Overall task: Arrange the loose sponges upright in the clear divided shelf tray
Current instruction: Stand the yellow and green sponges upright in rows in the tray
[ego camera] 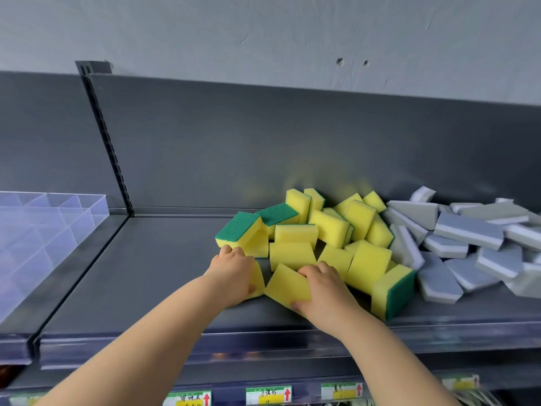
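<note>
**Two sponges gripped at the front of the loose heap**

The right hand (325, 288) is closed in a grip on a yellow rectangular foam sponge (285, 284). The fingers are curled over its upper edge and the thumb is pressed to its lower edge, so the block is pinched across its width and held tilted. The left hand (234, 268) is curled round a second yellow foam sponge (259, 281). Most of that sponge is hidden under the palm, and only the thumb is seen on its near face.

Both sponges sit at the front of a tumbled heap of yellow foam sponges with green scouring faces (330, 227), which lies on the dark grey metal shelf (164, 259). A heap of grey and white foam sponges (465, 230) is spread against its right side. The clear plastic divided tray (96, 209) stands well apart on the neighbouring shelf section to the left.

The sponges are judged very light, soft and springy, neither fragile nor slippery. A hard squeeze would be expected to buckle the foam, so light pressure should be enough. A hold along one long edge is judged best, since it leaves the opposite edge free to be lowered upright into a compartment. Neighbouring sponges near the shelf front could be dragged off as one is lifted.
</note>
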`<state>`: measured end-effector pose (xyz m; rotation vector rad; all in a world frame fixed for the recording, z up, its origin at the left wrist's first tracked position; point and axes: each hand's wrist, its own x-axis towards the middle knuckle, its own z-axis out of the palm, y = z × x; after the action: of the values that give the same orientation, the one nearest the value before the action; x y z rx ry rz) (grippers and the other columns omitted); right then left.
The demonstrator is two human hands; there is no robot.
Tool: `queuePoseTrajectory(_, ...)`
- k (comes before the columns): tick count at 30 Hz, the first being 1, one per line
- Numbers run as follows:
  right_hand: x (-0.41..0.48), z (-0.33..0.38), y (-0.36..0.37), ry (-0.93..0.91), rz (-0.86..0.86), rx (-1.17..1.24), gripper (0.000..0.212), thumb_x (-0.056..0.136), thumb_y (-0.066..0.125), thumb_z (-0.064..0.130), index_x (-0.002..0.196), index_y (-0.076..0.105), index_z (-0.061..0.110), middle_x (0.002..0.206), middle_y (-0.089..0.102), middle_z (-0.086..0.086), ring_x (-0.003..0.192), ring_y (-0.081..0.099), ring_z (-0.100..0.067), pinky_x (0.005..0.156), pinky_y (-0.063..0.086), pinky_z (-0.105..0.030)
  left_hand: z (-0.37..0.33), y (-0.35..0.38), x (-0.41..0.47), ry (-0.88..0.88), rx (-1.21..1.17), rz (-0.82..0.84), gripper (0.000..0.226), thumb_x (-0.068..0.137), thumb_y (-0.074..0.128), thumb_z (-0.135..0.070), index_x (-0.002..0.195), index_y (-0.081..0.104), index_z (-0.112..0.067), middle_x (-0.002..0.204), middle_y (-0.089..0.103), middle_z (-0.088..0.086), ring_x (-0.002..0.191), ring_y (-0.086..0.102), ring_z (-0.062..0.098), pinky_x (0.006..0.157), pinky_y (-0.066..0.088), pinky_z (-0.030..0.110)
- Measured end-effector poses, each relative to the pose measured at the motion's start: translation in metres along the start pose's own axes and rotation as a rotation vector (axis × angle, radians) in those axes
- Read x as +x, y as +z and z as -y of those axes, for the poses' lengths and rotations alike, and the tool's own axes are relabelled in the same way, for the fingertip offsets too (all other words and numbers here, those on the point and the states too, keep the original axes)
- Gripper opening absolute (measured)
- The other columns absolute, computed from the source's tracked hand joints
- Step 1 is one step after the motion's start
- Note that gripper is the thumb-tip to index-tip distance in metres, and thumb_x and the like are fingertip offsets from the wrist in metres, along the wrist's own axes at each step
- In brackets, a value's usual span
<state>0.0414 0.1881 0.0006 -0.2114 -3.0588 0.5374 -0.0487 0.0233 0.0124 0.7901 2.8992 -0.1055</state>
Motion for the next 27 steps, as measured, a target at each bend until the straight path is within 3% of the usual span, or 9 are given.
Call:
queuePoseTrajectory(4, -0.008, -0.001, 0.002, -0.017, -0.096, 0.04, 0.055, 0.079, 0.065, 0.039, 0.125, 0.038, 0.022, 0.124, 0.034, 0.003, 0.115, 0.035, -0.016, 0.098, 0.034, -0.026, -0.003, 0.005, -0.004, -0.026, -0.06, -0.131, 0.056, 0.086, 0.058, -0.043, 0.134, 0.037, -0.026, 0.13, 0.039, 0.002, 0.12, 0.033, 0.024, 0.098, 0.031, 0.034)
queuePoseTrajectory(7, -0.013, -0.001, -0.001, 0.045, -0.141, 0.132, 0.059, 0.075, 0.07, 0.042, 0.118, 0.035, 0.022, 0.115, 0.044, 0.003, 0.105, 0.041, -0.015, 0.087, 0.041, -0.026, 0.001, 0.006, -0.013, -0.012, -0.145, -0.239, 0.054, 0.084, 0.061, -0.045, 0.131, 0.038, -0.029, 0.131, 0.044, -0.003, 0.119, 0.039, 0.02, 0.098, 0.033, 0.03)
queuePoseTrajectory(11, -0.019, -0.001, -0.008, 0.119, -0.278, 0.33, 0.065, 0.068, 0.074, 0.05, 0.109, 0.031, 0.023, 0.096, 0.043, 0.01, 0.086, 0.045, -0.013, 0.067, 0.039, -0.027, 0.003, 0.001, -0.035, -0.065, -0.385, -0.462, 0.051, 0.075, 0.07, -0.047, 0.117, 0.044, -0.031, 0.107, 0.053, -0.009, 0.098, 0.048, 0.014, 0.077, 0.043, 0.026)
queuePoseTrajectory(13, -0.022, -0.001, -0.009, 0.103, -0.332, 0.446, 0.061, 0.071, 0.071, 0.049, 0.112, 0.034, 0.024, 0.096, 0.045, 0.011, 0.086, 0.046, -0.014, 0.069, 0.042, -0.03, 0.003, -0.002, -0.046, -0.096, -0.599, -0.568, 0.053, 0.07, 0.077, -0.039, 0.112, 0.045, -0.033, 0.099, 0.053, -0.011, 0.087, 0.049, 0.011, 0.071, 0.041, 0.026)
queuePoseTrajectory(16, -0.028, 0.001, -0.004, 0.004, -0.37, 0.529, 0.045, 0.079, 0.064, 0.045, 0.113, 0.039, 0.028, 0.101, 0.052, 0.012, 0.093, 0.052, -0.013, 0.076, 0.046, -0.029, 0.004, -0.003, -0.063, -0.036, -0.788, -0.641, 0.054, 0.067, 0.082, -0.025, 0.101, 0.046, -0.045, 0.096, 0.055, -0.018, 0.085, 0.052, 0.005, 0.072, 0.043, 0.023)
queuePoseTrajectory(20, -0.035, 0.011, 0.0, -0.077, -0.432, 0.576, 0.035, 0.082, 0.063, 0.035, 0.111, 0.046, 0.027, 0.099, 0.056, 0.013, 0.086, 0.053, -0.005, 0.072, 0.046, -0.02, 0.019, -0.003, -0.084, 0.053, -0.695, -0.701, 0.051, 0.063, 0.084, -0.024, 0.093, 0.051, -0.049, 0.096, 0.056, -0.024, 0.09, 0.054, 0.002, 0.073, 0.043, 0.012)
queuePoseTrajectory(23, -0.039, 0.029, 0.002, -0.098, -0.459, 0.588, 0.031, 0.08, 0.065, 0.034, 0.105, 0.05, 0.026, 0.092, 0.056, 0.013, 0.08, 0.052, -0.002, 0.063, 0.041, -0.01, 0.039, -0.004, -0.101, 0.088, -0.625, -0.757, 0.051, 0.064, 0.082, -0.025, 0.102, 0.051, -0.041, 0.095, 0.058, -0.018, 0.088, 0.051, 0.0, 0.077, 0.043, 0.012)
queuePoseTrajectory(25, -0.041, 0.049, 0.004, -0.133, -0.47, 0.578, 0.028, 0.078, 0.067, 0.036, 0.1, 0.051, 0.026, 0.089, 0.056, 0.013, 0.082, 0.053, -0.001, 0.064, 0.041, -0.01, 0.056, -0.005, -0.117, 0.086, -0.585, -0.791, 0.044, 0.066, 0.078, -0.032, 0.104, 0.054, -0.032, 0.095, 0.058, -0.016, 0.086, 0.05, 0.001, 0.078, 0.041, 0.012)
queuePoseTrajectory(27, -0.043, 0.078, 0.007, -0.176, -0.466, 0.557, 0.029, 0.077, 0.069, 0.036, 0.097, 0.049, 0.029, 0.089, 0.056, 0.017, 0.084, 0.052, 0.0, 0.068, 0.042, -0.015, 0.076, -0.005, -0.139, 0.066, -0.568, -0.803, 0.043, 0.067, 0.068, -0.042, 0.106, 0.052, -0.035, 0.097, 0.054, -0.026, 0.088, 0.049, -0.006, 0.078, 0.039, 0.008)
